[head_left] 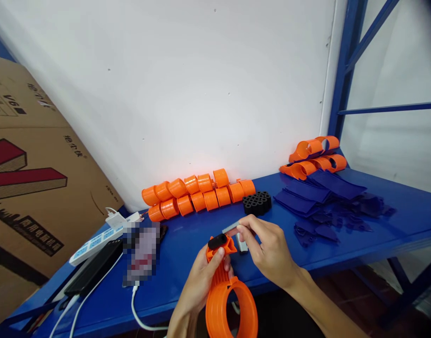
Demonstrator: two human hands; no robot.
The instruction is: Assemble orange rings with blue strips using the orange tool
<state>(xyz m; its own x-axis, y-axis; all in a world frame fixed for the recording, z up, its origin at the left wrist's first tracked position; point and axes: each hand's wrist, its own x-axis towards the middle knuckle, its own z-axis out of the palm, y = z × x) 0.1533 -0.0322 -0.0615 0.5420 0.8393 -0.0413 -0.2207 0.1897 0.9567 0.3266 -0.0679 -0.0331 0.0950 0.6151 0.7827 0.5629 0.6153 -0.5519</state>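
Note:
My left hand (196, 279) is closed around an orange plastic piece (215, 307) with a large open ring at its lower end, which hangs toward me. At the piece's upper end sits a black rounded part (217, 241), with my left thumb just below it. Between the thumb and fingers of my right hand (270, 246) is a thin grey toothed strip (231, 227). Its far end is right by the black part; whether they touch I cannot tell. Behind my right fingers, a pale object with a dark end (242, 245) lies on the blue table (187, 244), partly hidden.
Orange ring pieces (190, 202) line the wall in two rows, beside a cluster of black tubes (257, 203). Dark blue flat pieces (317, 192) and more orange pieces (312, 164) lie right. A power strip (96, 244), black power bank (94, 267), pixelated device (143, 253) and cables occupy the left.

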